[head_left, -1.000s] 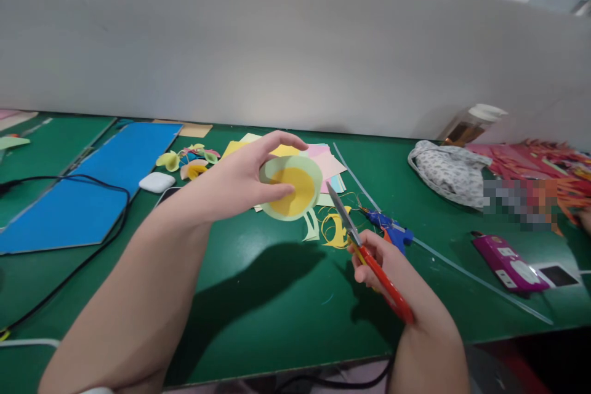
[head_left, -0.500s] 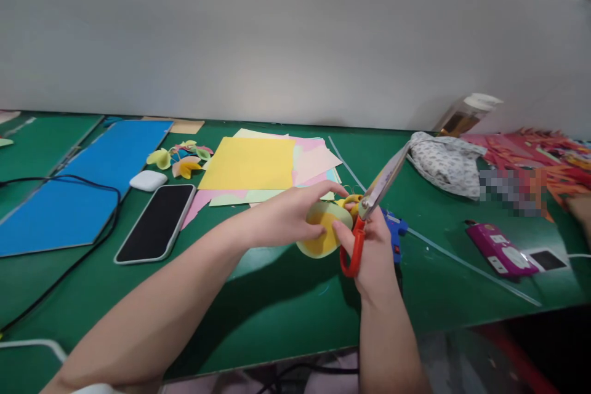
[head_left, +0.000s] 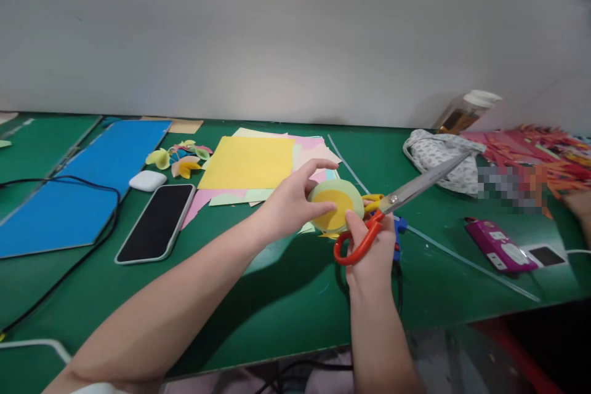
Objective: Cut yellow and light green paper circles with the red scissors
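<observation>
A pale green paper circle [head_left: 344, 188] with a smaller yellow paper circle [head_left: 329, 209] on it is between my hands, above the table. My left hand [head_left: 295, 200] has its thumb across the yellow circle and its index finger raised clear; its other fingers are partly hidden at the edge. My right hand [head_left: 372, 246] pinches the paper from the right with its thumb. That hand also holds scissors [head_left: 390, 202] with red and yellow handles, blades pointing up and right. Behind the right hand, a blue glue gun [head_left: 398, 234] is partly hidden.
Coloured paper sheets [head_left: 253, 163] lie behind my hands. Leftward are paper flowers [head_left: 184, 160], a white case [head_left: 148, 181], a phone [head_left: 157, 225] and a blue board [head_left: 87, 178]. Rightward are a glue stick [head_left: 471, 268], a patterned pouch [head_left: 443, 163], a bottle [head_left: 468, 112] and a purple pack [head_left: 498, 245].
The paper circles have moved slightly right and up. The scissors have swung down to the right, with the blades lying flatter. My left index finger has lifted away from the paper.
</observation>
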{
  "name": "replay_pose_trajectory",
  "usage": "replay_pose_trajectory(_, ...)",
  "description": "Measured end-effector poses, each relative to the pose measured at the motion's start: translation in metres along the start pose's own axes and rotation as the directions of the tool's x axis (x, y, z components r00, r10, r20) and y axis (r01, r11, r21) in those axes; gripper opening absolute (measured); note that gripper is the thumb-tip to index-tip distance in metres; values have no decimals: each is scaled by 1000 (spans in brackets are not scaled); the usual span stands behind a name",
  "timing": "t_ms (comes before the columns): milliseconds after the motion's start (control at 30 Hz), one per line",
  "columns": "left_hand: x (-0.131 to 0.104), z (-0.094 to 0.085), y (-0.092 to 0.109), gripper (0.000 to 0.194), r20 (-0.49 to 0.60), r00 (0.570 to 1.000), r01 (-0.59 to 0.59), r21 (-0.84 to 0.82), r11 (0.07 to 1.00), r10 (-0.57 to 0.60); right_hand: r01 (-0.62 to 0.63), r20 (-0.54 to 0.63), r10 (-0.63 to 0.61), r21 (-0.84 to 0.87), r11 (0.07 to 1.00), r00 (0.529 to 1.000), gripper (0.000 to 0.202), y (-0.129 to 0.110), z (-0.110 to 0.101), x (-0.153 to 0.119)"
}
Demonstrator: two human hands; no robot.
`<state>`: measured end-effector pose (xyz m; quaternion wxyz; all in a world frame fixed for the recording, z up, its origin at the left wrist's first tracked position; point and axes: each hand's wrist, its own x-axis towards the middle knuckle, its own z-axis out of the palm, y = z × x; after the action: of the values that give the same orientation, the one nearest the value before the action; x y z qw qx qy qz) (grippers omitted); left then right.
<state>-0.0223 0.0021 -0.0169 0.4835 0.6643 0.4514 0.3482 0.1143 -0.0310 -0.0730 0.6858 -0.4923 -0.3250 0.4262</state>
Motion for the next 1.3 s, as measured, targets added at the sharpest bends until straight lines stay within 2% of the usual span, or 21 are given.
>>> replay_pose_trajectory(133, 0, 4, -2, 53, -53, 998, -12, 4, 1000, 12, 18, -28, -17, 34, 999, 999, 34, 1, 0, 0)
replay_pose_trajectory(233, 1, -1, -2, 49, -104, 994, -23, -39, 999, 19, 13, -25, -11, 48, 999, 1000, 33, -1, -2, 2)
replay_pose_trajectory(333, 1, -14, 0, 47, -267, 963, -70, -111, 991, 39, -9, 53, 5, 75, 997, 999, 30, -3, -4, 3)
replay_pose_trajectory(400, 1, -25, 3, 48, -409, 910, -135, -136, 982, 69, -50, 195, 30, 97, 994, 980, 28, -1, -5, 0)
replay_pose_trajectory(500, 0, -39, 7, 47, -562, 819, -246, -159, 956, 117, -110, 386, 63, 103, 989, 921, 34, 10, -3, -5)
replay_pose_trajectory(600, 0, -45, 10, 45, -657, 738, -343, -168, 924, 154, -130, 453, 88, 63, 990, 887, 53, 23, 3, -9)
replay_pose_trajectory(700, 1, -45, 9, 45, -726, 659, -441, -158, 884, 199, -232, 500, 215, -30, 972, 839, 54, 28, 7, -12)
replay_pose_trajectory(800, 3, -45, 6, 45, -768, 605, -486, -148, 861, 210, -307, 508, 322, -115, 945, 799, 47, 23, 7, -15)
replay_pose_trajectory(1000, 1, -41, 9, 45, -779, 588, -510, -148, 847, 217, -99, 594, 235, -252, 963, 769, 51, 15, 2, -16)
replay_pose_trajectory(1133, -3, -37, 13, 43, -801, 539, -519, -73, 852, 259, -83, 574, 240, -286, 955, 783, 48, 15, 1, -15)
replay_pose_trajectory(1200, -4, -33, 12, 42, -805, 516, -521, -25, 853, 292, -92, 579, 257, -298, 950, 774, 47, 14, 1, -15)
replay_pose_trajectory(1300, -6, -24, 10, 41, -795, 508, -516, 29, 856, 333, -80, 610, 242, -279, 957, 754, 45, 15, 1, -16)
